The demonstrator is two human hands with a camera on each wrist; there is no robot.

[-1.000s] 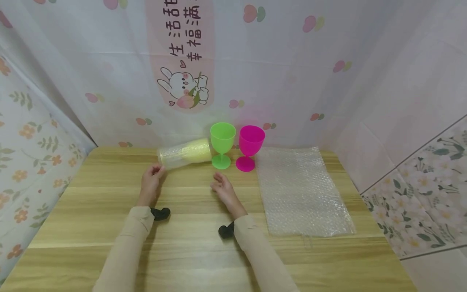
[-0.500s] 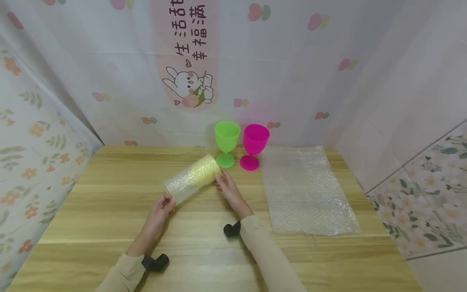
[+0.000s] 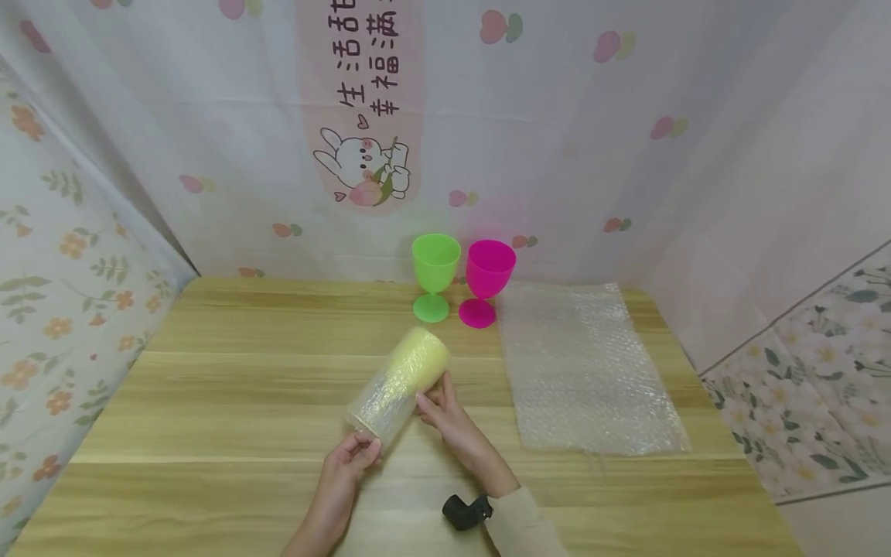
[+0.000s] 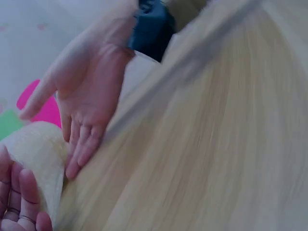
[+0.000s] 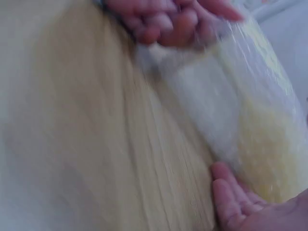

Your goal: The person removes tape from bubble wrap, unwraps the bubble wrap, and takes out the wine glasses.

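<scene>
The worktop's (image 3: pixel 209 371) left side offers a hand broad open passage. At centre, the bubble-wrapped yellow bundle (image 3: pixel 400 379) stands in the way; beyond it, a green goblet (image 3: pixel 436 263) and magenta goblet (image 3: pixel 490 267) leave only a narrow gap between them. The bubble-wrap sheet (image 3: pixel 592 363) at right lies flat, passable overhead.

Through a roll of clear, shiny bubble wrap (image 3: pixel 383 396), the yellow object (image 3: pixel 421 360) inside shows only hazily; its kind is unclear. In the left-wrist view, the left edge cuts off the roll and the person's left hand (image 3: pixel 344 463); the right hand (image 3: pixel 454 425) partly hides a bright pink stemmed goblet (image 3: pixel 489 271), and a bright green stemmed goblet (image 3: pixel 435 263) is a cropped patch. The right-wrist view is blurred and crops both hands. In the head view, dark lettering (image 3: pixel 384 66) on the white curtain (image 3: pixel 557 155) runs past the top edge.
</scene>
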